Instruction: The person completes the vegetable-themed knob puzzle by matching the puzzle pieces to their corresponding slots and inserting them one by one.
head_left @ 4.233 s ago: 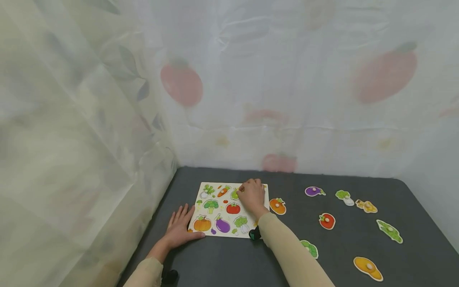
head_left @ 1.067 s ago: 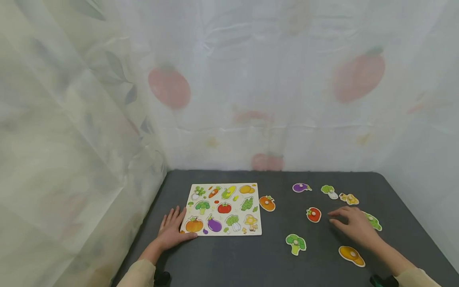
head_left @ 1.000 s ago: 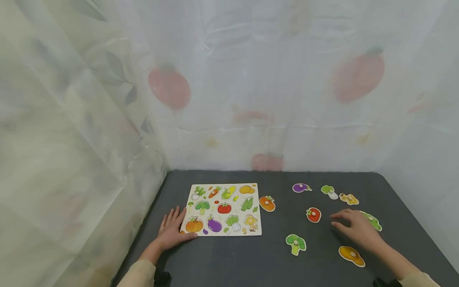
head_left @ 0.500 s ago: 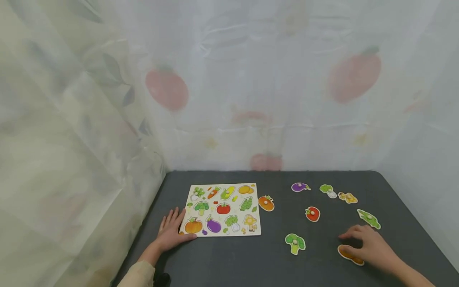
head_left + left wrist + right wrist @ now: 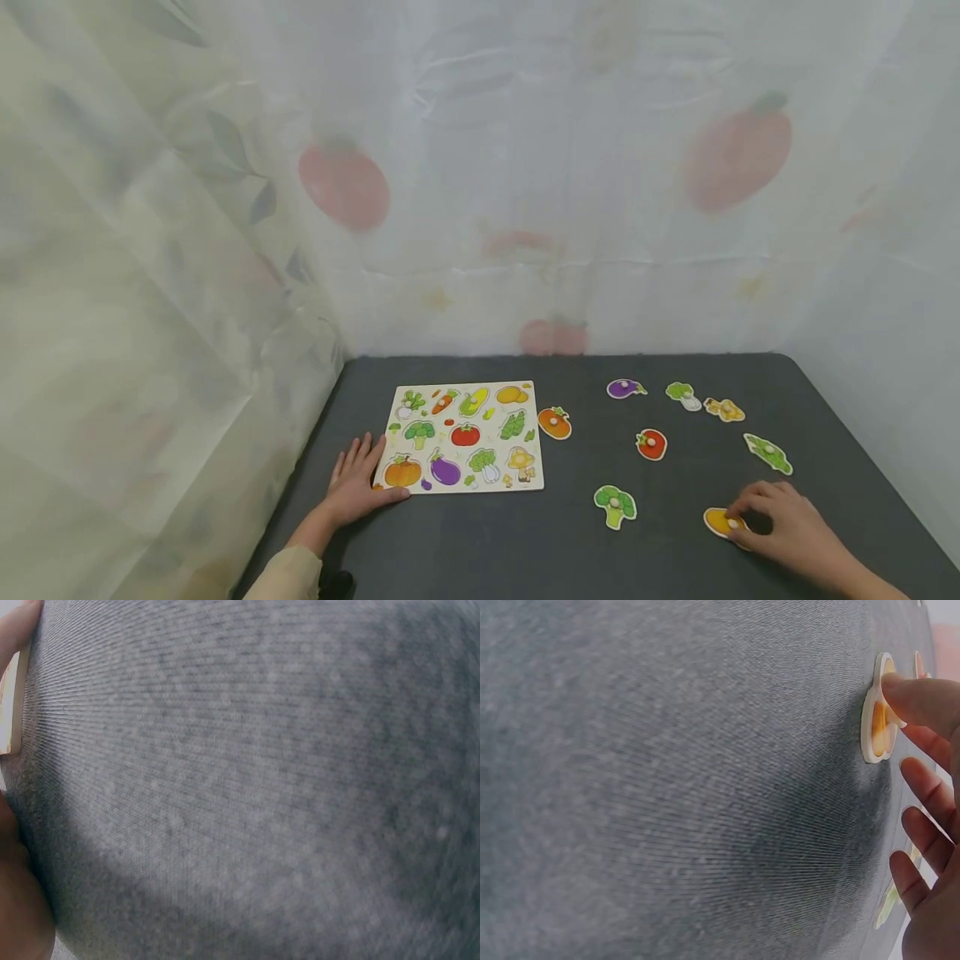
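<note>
A vegetable peg-puzzle board (image 5: 498,483) lies on the left of the dark table. My left hand (image 5: 356,490) rests along its left edge, fingers spread and thumb at the near corner. On the right, my right hand (image 5: 787,529) has its thumb and index finger round the white knob of a yellow potato-like puzzle piece (image 5: 717,523), which those fingers partly cover. In the right wrist view, thumb and index finger sit at the knob of that piece (image 5: 880,739), with the other fingers apart from it. Only a bit of the hand and the board's edge (image 5: 11,712) show in the left wrist view.
Loose knobbed pieces lie to the board's right: pumpkin (image 5: 555,423), eggplant (image 5: 624,388), tomato (image 5: 652,445), broccoli (image 5: 615,507), leafy cabbage (image 5: 683,396), a yellowish piece (image 5: 724,409) and pea pod (image 5: 768,453). Hanging cloth (image 5: 465,208) encloses the table behind and at the sides.
My right hand has gone from the board to the right, past the tomato piece, then down to the knob of the yellow piece. The left hand keeps its place on the board.
</note>
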Tool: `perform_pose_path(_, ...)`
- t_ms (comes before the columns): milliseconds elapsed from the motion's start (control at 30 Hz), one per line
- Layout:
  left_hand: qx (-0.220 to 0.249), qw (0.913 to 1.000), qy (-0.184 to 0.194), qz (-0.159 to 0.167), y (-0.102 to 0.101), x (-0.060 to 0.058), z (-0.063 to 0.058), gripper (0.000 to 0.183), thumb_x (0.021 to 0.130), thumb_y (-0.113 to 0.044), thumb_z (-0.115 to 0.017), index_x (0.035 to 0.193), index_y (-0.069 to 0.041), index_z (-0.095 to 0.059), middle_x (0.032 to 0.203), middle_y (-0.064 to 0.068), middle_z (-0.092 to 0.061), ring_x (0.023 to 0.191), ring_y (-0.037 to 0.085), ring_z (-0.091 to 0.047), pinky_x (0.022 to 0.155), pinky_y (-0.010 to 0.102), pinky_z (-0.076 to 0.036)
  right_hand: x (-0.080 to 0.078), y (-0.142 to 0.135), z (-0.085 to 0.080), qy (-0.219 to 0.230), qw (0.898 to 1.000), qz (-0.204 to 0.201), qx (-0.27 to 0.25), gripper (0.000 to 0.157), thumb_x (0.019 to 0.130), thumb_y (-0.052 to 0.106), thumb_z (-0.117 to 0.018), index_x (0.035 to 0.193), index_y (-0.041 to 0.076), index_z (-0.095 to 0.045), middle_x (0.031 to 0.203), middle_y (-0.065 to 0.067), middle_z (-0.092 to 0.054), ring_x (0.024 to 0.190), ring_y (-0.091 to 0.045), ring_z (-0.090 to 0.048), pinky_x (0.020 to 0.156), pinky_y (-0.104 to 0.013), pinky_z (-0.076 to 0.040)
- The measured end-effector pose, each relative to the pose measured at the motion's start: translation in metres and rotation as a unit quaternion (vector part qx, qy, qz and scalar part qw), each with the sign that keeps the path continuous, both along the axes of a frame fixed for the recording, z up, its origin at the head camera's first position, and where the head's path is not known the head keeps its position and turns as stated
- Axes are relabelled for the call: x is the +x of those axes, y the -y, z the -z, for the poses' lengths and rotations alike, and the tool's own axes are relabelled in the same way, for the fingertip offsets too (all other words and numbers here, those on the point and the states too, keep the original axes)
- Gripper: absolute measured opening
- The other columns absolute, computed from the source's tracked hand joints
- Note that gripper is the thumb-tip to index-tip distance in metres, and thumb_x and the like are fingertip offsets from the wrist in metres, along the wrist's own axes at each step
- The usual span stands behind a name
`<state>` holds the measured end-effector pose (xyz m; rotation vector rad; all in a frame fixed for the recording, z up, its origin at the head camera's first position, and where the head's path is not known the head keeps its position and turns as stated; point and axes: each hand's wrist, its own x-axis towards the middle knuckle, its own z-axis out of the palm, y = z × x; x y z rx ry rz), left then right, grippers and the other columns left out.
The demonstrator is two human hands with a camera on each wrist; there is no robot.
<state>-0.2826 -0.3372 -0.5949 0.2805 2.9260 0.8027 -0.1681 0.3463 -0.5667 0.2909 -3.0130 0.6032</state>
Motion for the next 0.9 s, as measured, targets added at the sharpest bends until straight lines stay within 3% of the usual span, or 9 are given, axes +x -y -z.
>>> perform_pose_path(233, 0.002, 1.0000, -0.003, 0.000, 0.000, 0.002, 0.000, 0.121, 0.076, -0.069, -0.077, 0.164, -0.005, -0.022, 0.166, 0.030, -0.010, 0.152, 0.049, 0.000, 0.117, 0.068, 0.006, 0.004, -0.003, 0.001, 0.006, 1.000, 0.024, -0.008, 0.021, 0.078, 0.048, -0.087, 0.079, 0.041, -0.068, 0.096, 0.012, -0.061, 0.091, -0.020, -0.051, 0.071, -0.046, -0.043)
perform_pose_path(500, -0.017, 0.9997, 0.018, -0.006, -0.004, 0.002, -0.007, 0.122, 0.076, -0.069, -0.077, 0.164, -0.006, -0.022, 0.167, 0.028, -0.010, 0.153, 0.049, -0.002, 0.118, 0.068, 0.004, 0.006, -0.003, 0.001, 0.003, 0.999, 0.029, -0.016, 0.022, 0.075, 0.044, -0.090, 0.077, 0.042, -0.068, 0.096, 0.011, -0.062, 0.090, -0.020, -0.050, 0.071, -0.043, -0.041)
perform_pose_path(900, -0.012, 0.9999, 0.000, -0.007, 0.004, -0.005, 0.012, 0.125, 0.073, -0.077, -0.074, 0.164, -0.008, -0.022, 0.168, 0.026, -0.011, 0.153, 0.048, -0.001, 0.118, 0.066, 0.006, 0.006, -0.001, 0.001, 0.016, 0.999, 0.032, -0.027, 0.020, 0.077, 0.045, -0.088, 0.079, 0.039, -0.070, 0.096, 0.011, -0.062, 0.091, -0.020, -0.050, 0.074, -0.045, -0.044)
